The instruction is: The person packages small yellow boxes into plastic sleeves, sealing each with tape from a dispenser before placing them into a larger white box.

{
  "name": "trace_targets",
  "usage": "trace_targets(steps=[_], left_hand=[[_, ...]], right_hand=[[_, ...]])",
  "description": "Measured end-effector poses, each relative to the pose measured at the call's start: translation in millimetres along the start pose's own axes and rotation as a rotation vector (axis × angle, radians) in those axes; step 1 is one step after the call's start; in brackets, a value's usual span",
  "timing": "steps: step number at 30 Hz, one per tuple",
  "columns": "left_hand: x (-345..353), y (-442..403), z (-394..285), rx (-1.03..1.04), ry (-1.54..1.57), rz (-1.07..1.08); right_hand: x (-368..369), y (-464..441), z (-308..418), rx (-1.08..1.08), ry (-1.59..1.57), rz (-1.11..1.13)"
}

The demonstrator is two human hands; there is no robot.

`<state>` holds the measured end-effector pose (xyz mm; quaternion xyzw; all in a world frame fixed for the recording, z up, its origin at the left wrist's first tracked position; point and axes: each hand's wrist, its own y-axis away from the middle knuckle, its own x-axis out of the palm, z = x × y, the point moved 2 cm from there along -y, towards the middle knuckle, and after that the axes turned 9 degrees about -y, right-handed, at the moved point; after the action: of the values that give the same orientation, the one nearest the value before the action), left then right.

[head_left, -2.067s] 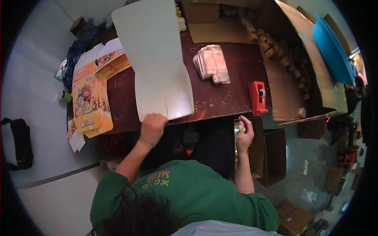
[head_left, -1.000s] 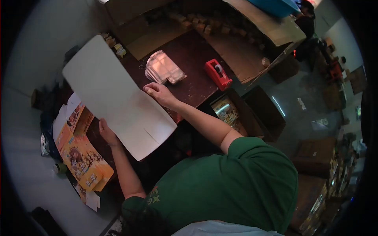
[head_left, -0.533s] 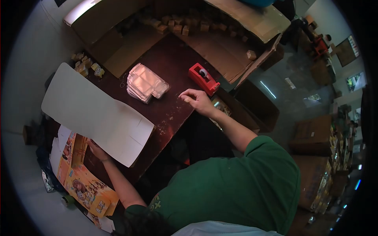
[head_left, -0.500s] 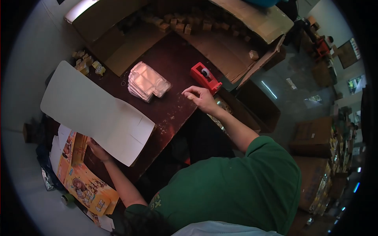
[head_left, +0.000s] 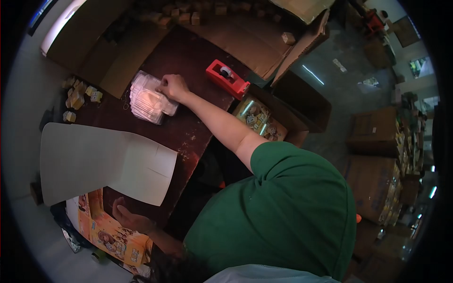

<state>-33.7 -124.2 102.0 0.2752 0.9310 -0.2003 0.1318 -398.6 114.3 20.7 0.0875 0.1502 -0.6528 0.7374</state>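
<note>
My right hand [head_left: 174, 88] reaches over the dark red table to a fanned stack of clear plastic packages [head_left: 147, 100]. Its fingers are pinched together at the stack's upper right edge, on the top package. My left hand [head_left: 131, 218] is low on the left, palm up with fingers apart and nothing in it. It is just below a bent sheet of cardboard [head_left: 108, 155], its plain white side up. Beside that hand lie orange printed cardboard pieces [head_left: 106, 233], partly under the white sheet.
A red tape dispenser [head_left: 229, 78] stands right of the stack. Small yellow-and-white boxes [head_left: 75, 96] lie at the table's left. A large open carton [head_left: 236, 45] with small boxes inside is at the back. An open box with printed items [head_left: 257, 118] sits beyond my right arm.
My right hand has moved left from near the tape dispenser onto the plastic stack. My left hand has come away from the orange cardboard and opened. The white sheet has swung lower.
</note>
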Motion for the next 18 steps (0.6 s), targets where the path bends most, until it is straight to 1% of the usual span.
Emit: trace_targets(steps=[1,4,5,6,7,8,9,10,11,12,13,14,15,17,18], left_hand=[[8.5,6.3,-11.6,0.025,-0.020,0.075],[40.9,25.9,-32.6,0.055,-0.041,0.321],[52.9,32.4,-28.2,0.007,0.082,0.407],[64.6,38.3,-33.8,-0.011,0.134,0.458],[75.5,45.9,-41.2,-0.038,0.183,0.514],[83.8,49.8,-51.9,-0.006,0.380,0.664],[91.2,55.8,-63.5,-0.046,0.464,0.727],[98.3,62.3,-76.3,-0.090,0.543,0.786],[103.7,68.4,-89.4,-0.135,0.620,0.840],[109.0,72.8,-101.7,-0.175,0.701,0.890],[112.4,76.7,-111.7,-0.211,0.788,0.934],[110.0,80.5,-116.1,-0.293,0.788,1.060],[111.8,86.5,-113.0,-0.313,0.749,1.098],[115.4,99.4,-100.3,-0.348,0.667,1.161],[111.2,103.6,-94.5,-0.399,0.580,1.206]], right_hand=[[-3.7,4.0,6.3,0.037,0.028,-0.028],[-7.7,3.0,4.2,-0.382,0.202,-0.320],[-8.7,4.3,5.4,-0.418,0.140,-0.350],[-22.0,10.3,23.6,-0.446,0.082,-0.384],[-39.9,26.1,48.3,-0.334,-0.187,-0.300],[-51.8,46.5,75.2,-0.220,-0.459,-0.219],[-54.7,68.5,88.4,-0.098,-0.634,-0.093],[-46.8,96.6,92.6,-0.191,-0.822,0.080],[-46.8,142.1,104.5,-0.156,-0.850,0.271],[-44.8,182.1,105.9,-0.146,-0.830,0.389],[-37.2,210.4,97.1,-0.122,-0.731,0.423],[-35.1,231.6,84.2,-0.105,-0.601,0.397],[-44.3,244.3,72.4,-0.152,-0.471,0.290],[-80.2,256.6,64.4,-0.552,-0.148,-0.050],[-98.0,257.2,71.8,-0.631,-0.162,-0.096]])
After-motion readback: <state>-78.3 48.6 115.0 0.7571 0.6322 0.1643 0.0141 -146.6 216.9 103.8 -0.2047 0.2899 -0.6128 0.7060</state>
